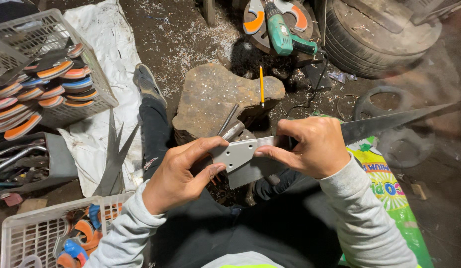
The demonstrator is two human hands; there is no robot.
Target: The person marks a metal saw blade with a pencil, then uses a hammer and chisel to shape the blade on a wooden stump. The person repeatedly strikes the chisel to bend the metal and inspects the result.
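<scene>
A grey metal saw blade [250,156] is held between both hands above the lap. Its broad handle end, pierced with small holes, is pinched by the left hand [178,176], thumb on top and fingers curled beneath. The blade's middle is gripped by the right hand [312,146], whose fingers are closed over it, the thumb pressed along the lower edge. From the right hand the blade is carried on to the upper right, where it tapers to a point near the floor's right edge.

Just beyond the hands a rusty iron block [215,99] is set on the floor, and a yellow pencil [262,85] is laid upright along its right part. A steel rod [229,119] is leaned against its near side; what lies under the rod's lower end cannot be made out, since it is hidden by the blade.

Further off, toward the floor's top edge, a green power drill [282,31] is rested on a round disc beside a dark tyre [369,39]. At the top left corner a white plastic crate [51,69] is filled with orange and blue saw handles [41,84]. A second white basket [37,231] is placed at the bottom left corner. Several bare pointed blades [114,159] are spread on a white cloth [106,54] between them. A green and yellow printed sack [389,193] is laid under the right forearm.
</scene>
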